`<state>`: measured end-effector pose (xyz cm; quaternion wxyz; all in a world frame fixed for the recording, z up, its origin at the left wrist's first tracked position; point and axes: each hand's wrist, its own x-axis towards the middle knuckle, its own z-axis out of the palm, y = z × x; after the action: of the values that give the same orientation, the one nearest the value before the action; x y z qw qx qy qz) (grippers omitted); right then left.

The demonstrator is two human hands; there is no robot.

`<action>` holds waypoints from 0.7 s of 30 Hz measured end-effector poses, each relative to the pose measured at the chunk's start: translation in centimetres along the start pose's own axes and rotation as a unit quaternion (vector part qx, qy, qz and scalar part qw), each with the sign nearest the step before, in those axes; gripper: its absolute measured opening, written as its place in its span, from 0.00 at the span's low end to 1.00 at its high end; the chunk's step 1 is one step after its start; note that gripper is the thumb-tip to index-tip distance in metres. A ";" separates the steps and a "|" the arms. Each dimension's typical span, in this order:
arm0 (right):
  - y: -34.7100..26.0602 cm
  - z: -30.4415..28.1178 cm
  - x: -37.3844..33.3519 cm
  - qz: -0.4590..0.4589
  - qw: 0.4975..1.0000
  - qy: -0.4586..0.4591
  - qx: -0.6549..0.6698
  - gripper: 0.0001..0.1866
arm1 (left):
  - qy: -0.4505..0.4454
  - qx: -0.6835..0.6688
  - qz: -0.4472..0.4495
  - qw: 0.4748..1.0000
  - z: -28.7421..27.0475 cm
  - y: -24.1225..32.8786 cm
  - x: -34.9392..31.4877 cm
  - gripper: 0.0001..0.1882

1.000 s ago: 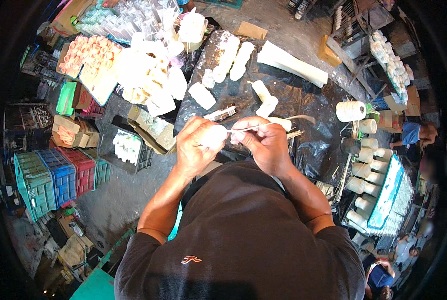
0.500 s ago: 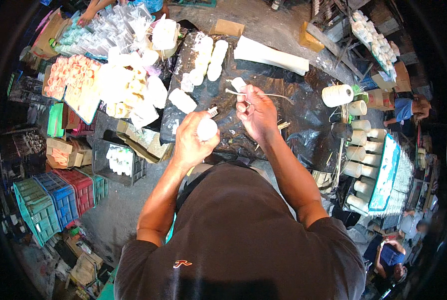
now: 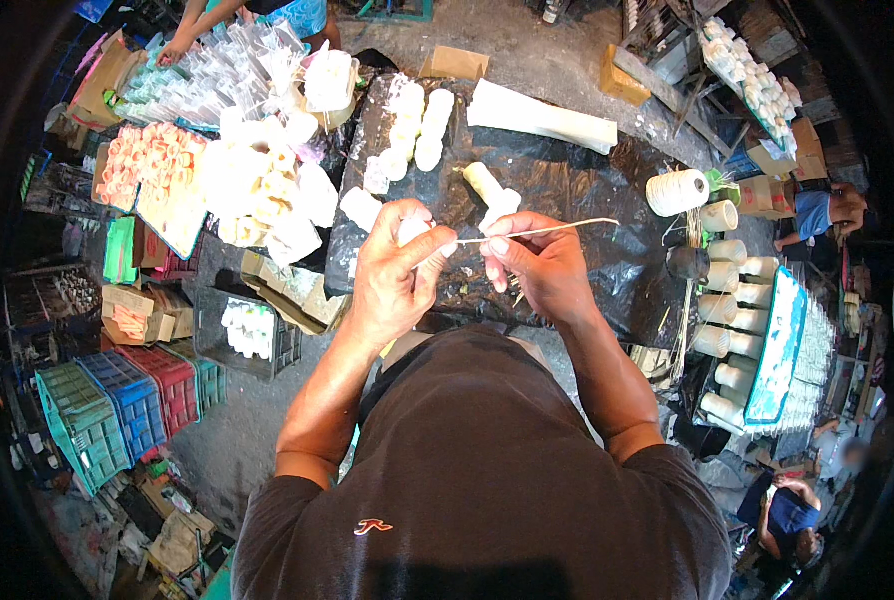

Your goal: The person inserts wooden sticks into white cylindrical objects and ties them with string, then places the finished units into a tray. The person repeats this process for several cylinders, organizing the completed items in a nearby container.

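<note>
- The left hand (image 3: 392,270) is curled around a smooth white rounded piece (image 3: 414,229), which sits high in the grip, near the thumb and index finger; that seems to leave the fingertips free to meet a thin pale flexible strand (image 3: 475,241). Whether the strand touches the piece is hidden by the fingers.
- The right hand (image 3: 547,265) is closed in a pinch on the strand, thumb against fingers. Its free tail runs out rightward past the knuckles, and the short length between the two hands looks straight, probably because it is held from both sides.
- Both hands are raised in front of the body above the bench (image 3: 632,280) spread with creased black plastic sheeting, which likely guards the surface.
- Just left of the left hand lies a stubby white cylinder (image 3: 360,207), within easy reach.
- Beyond the right hand, a pale yellow cylinder (image 3: 483,184) lies on its side, near the middle of the bench.
- To the right, a large cream spool of wound cord (image 3: 678,192) lies on its side, apart from the loose pieces, perhaps to keep the middle free.
- Farther back, white rounded pieces (image 3: 433,130) lie in two lines, and a long white trough-shaped piece (image 3: 542,117) lies slantwise beside them, near the far edge.
</note>
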<state>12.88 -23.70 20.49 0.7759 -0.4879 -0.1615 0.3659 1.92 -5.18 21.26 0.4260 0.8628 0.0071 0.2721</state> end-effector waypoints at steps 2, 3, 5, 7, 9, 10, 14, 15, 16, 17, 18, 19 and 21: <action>-0.1 0.0 -0.2 -0.016 1.000 -0.008 -0.012 0.08 | 0.006 -0.001 0.000 1.000 0.1 0.4 0.2 0.07; 0.0 0.1 -0.2 -0.032 0.999 -0.014 -0.026 0.08 | 0.009 -0.002 0.000 1.000 0.2 0.6 0.3 0.06; 0.2 0.2 -0.3 -0.061 0.997 -0.016 -0.046 0.08 | 0.010 -0.021 0.006 1.000 0.7 0.7 0.0 0.06; 0.4 0.5 -0.6 -0.086 0.995 -0.008 -0.057 0.08 | 0.003 -0.035 -0.005 0.999 0.9 1.0 -0.1 0.05; 0.1 0.6 -0.8 -0.090 0.990 -0.008 -0.110 0.07 | -0.013 -0.048 -0.034 0.998 1.0 1.2 -0.1 0.04; -0.1 0.6 -0.8 -0.093 0.986 -0.008 -0.137 0.07 | -0.021 -0.036 -0.017 0.999 0.9 1.0 -0.2 0.06; -0.4 0.7 -1.0 -0.078 0.985 0.024 -0.153 0.07 | -0.063 -0.048 -0.072 0.994 0.4 1.2 -0.2 0.23; -0.3 0.6 -1.0 -0.085 0.985 0.036 -0.145 0.07 | -0.076 -0.066 -0.116 0.988 0.3 1.4 -0.2 0.28; -0.2 0.6 -1.0 -0.092 0.985 0.049 -0.136 0.07 | -0.138 -0.112 -0.180 0.968 0.2 0.3 -0.8 0.37; -0.4 1.0 -1.1 -0.093 0.984 0.048 -0.147 0.07 | -0.130 -0.136 -0.162 0.969 0.2 0.0 -1.0 0.36; -0.8 1.5 -1.4 -0.094 0.982 0.047 -0.158 0.07 | -0.121 -0.161 -0.144 0.969 0.2 -0.2 -1.2 0.36; -1.2 2.0 -1.6 -0.095 0.980 0.046 -0.170 0.07 | -0.113 -0.185 -0.126 0.968 0.1 -0.2 -1.3 0.36; -1.9 2.8 -2.1 -0.129 0.974 0.027 -0.185 0.07 | -0.013 -0.356 -0.191 0.915 0.7 0.4 -1.6 0.34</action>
<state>10.55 -23.94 23.67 0.7167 -0.6081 -0.2667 0.2129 0.80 -6.37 20.42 0.7485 0.6402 0.0686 0.1587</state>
